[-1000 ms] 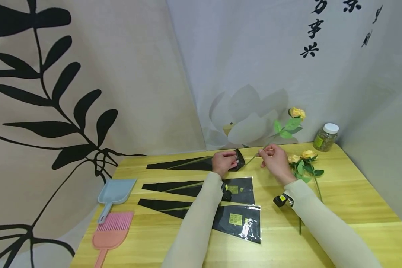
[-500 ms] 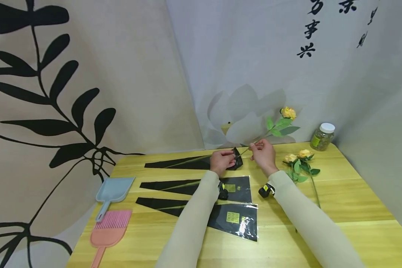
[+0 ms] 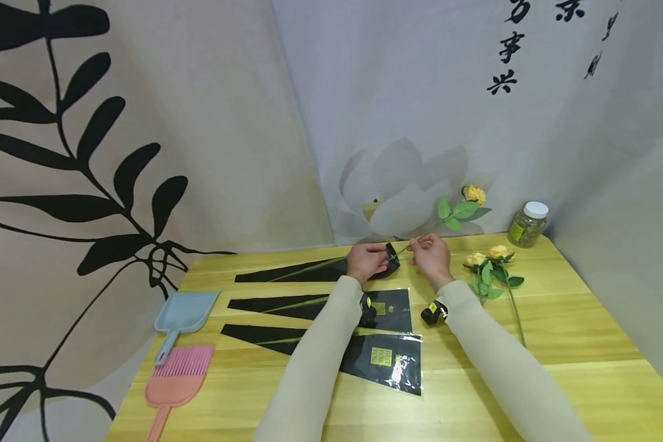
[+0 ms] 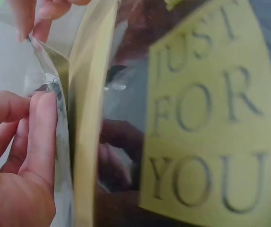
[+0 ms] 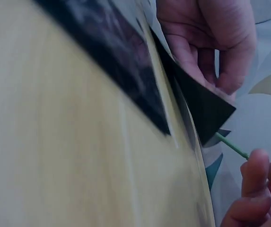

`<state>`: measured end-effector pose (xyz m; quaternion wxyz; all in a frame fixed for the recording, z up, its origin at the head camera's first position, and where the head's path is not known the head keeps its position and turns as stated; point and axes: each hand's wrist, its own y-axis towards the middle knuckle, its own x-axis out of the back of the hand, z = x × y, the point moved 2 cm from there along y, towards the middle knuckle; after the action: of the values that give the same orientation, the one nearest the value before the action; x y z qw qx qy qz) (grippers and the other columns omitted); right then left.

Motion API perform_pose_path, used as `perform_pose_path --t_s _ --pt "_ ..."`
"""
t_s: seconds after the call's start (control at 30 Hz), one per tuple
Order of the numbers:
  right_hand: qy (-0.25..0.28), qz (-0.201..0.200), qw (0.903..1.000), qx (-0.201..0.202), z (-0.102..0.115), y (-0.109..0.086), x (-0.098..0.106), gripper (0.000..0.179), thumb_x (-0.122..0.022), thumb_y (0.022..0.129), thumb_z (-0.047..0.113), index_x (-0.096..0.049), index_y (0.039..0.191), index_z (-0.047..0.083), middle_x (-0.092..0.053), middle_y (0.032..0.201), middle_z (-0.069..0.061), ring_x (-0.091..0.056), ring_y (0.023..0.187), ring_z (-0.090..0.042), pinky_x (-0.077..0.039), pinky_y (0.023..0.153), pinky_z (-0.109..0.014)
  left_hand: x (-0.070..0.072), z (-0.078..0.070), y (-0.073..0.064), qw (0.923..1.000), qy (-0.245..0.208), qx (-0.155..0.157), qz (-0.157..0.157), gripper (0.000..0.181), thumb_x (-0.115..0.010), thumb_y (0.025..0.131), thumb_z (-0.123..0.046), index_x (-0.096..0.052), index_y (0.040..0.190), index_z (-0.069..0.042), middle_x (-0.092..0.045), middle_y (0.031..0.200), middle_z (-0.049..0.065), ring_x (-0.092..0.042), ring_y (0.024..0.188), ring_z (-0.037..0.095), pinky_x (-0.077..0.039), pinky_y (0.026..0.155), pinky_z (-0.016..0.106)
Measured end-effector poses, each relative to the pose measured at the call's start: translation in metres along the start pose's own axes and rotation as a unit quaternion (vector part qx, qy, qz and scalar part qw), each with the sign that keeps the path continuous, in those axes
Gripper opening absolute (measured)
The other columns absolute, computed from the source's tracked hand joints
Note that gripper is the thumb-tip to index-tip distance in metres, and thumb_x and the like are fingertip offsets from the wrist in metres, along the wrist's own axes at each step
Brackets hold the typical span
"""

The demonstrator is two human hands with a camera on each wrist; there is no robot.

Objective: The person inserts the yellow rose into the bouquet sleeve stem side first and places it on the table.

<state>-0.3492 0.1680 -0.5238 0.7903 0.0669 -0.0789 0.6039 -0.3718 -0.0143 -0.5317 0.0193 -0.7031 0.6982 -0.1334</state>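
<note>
At the table's far edge my left hand (image 3: 367,263) pinches the wide end of a black flower sleeve (image 3: 287,271), whose narrow end points left. My right hand (image 3: 432,259) pinches the green stem (image 5: 232,145) of an artificial yellow rose (image 3: 474,194). Its bloom and leaves rise to the right of that hand. In the right wrist view the stem runs from the fingertips to the lifted black corner of the sleeve's mouth, and its tip is hidden there. The left wrist view shows the left fingers (image 4: 40,137) on the sleeve's clear film edge.
Two more black sleeves, one in the middle (image 3: 400,304) and one nearer (image 3: 389,362), lie in front. Yellow roses (image 3: 500,252) lie at the right, near a white-lidded jar (image 3: 528,224). A blue dustpan (image 3: 185,312) and a pink brush (image 3: 177,387) lie left. Fabric hangs behind.
My right hand has moved left with the rose, bringing the stem to the sleeve's mouth. The bloom has swung left as well. My left hand stays on the sleeve.
</note>
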Motion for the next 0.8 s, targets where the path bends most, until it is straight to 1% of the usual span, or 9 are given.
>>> perform_pose_path --t_s 0.13,0.23,0.33,0.43,0.53,0.63,0.7,0.8 --pt "0.021 0.000 0.9997 -0.008 0.003 -0.001 -0.005 0.018 -0.064 0.107 0.020 -0.055 0.102 0.006 -0.076 0.114 -0.028 -0.070 0.057 -0.021 -0.047 0.042 -0.024 -0.001 -0.005 0.000 0.9996 0.017 -0.018 0.012 0.019 -0.074 0.098 -0.009 -0.084 0.114 -0.012 -0.080 0.103 0.006 -0.075 0.073 0.013 -0.066 0.068 0.029" --pt "0.028 0.003 0.9995 -0.014 0.004 -0.002 -0.009 0.017 -0.065 0.107 0.020 -0.055 0.102 0.008 -0.078 0.111 -0.025 -0.068 0.056 -0.017 -0.047 0.042 -0.024 -0.001 -0.006 -0.001 0.9989 0.033 -0.026 0.020 0.022 -0.070 0.101 -0.010 -0.082 0.120 -0.013 -0.079 0.107 0.006 -0.074 0.077 0.013 -0.066 0.070 0.028" --pt "0.031 0.004 0.9993 -0.020 0.004 -0.003 -0.013 0.016 -0.064 0.107 0.020 -0.054 0.102 0.009 -0.079 0.108 -0.021 -0.067 0.055 -0.014 -0.047 0.042 -0.025 -0.001 -0.007 -0.002 0.9982 0.042 -0.035 0.025 0.025 -0.068 0.103 -0.012 -0.080 0.125 -0.013 -0.078 0.107 0.007 -0.073 0.077 0.013 -0.066 0.071 0.028" --pt "0.034 0.005 0.9991 -0.024 0.003 -0.005 -0.017 0.016 -0.064 0.107 0.019 -0.054 0.101 0.009 -0.079 0.106 -0.020 -0.067 0.055 -0.015 -0.047 0.042 -0.025 0.000 -0.008 -0.003 0.9976 0.040 -0.047 0.031 0.026 -0.067 0.104 -0.013 -0.079 0.127 -0.013 -0.078 0.105 0.009 -0.072 0.075 0.012 -0.066 0.071 0.028" --pt "0.041 0.008 0.9987 -0.030 0.002 -0.006 -0.021 0.017 -0.065 0.106 0.019 -0.054 0.099 0.008 -0.078 0.108 -0.023 -0.068 0.056 -0.017 -0.047 0.044 -0.026 -0.001 -0.009 -0.002 0.9969 0.038 -0.059 0.036 0.027 -0.066 0.105 -0.014 -0.078 0.129 -0.012 -0.078 0.107 0.012 -0.071 0.073 0.011 -0.066 0.070 0.028" --pt "0.056 0.006 0.9978 -0.035 0.001 -0.007 -0.025 0.017 -0.067 0.104 0.017 -0.055 0.098 0.007 -0.077 0.109 -0.027 -0.066 0.055 -0.019 -0.047 0.044 -0.025 -0.003 -0.010 -0.002 0.9967 0.031 -0.065 0.038 0.027 -0.066 0.105 -0.013 -0.077 0.130 -0.010 -0.078 0.110 0.015 -0.070 0.072 0.009 -0.065 0.068 0.027" --pt "0.055 0.001 0.9979 -0.034 0.001 -0.008 -0.027 0.016 -0.069 0.102 0.016 -0.056 0.100 0.006 -0.077 0.108 -0.027 -0.064 0.054 -0.017 -0.046 0.045 -0.024 -0.004 -0.010 -0.003 0.9965 0.030 -0.068 0.037 0.027 -0.066 0.105 -0.012 -0.077 0.129 -0.009 -0.078 0.110 0.016 -0.069 0.071 0.009 -0.065 0.067 0.026" --pt "0.045 -0.004 0.9985 -0.029 0.002 -0.010 -0.029 0.019 -0.070 0.100 0.014 -0.056 0.109 0.005 -0.078 0.107 -0.026 -0.064 0.055 -0.017 -0.046 0.046 -0.023 -0.005 -0.010 -0.003 0.9961 0.032 -0.074 0.035 0.027 -0.065 0.104 -0.011 -0.078 0.128 -0.009 -0.078 0.106 0.015 -0.067 0.070 0.008 -0.064 0.066 0.025"
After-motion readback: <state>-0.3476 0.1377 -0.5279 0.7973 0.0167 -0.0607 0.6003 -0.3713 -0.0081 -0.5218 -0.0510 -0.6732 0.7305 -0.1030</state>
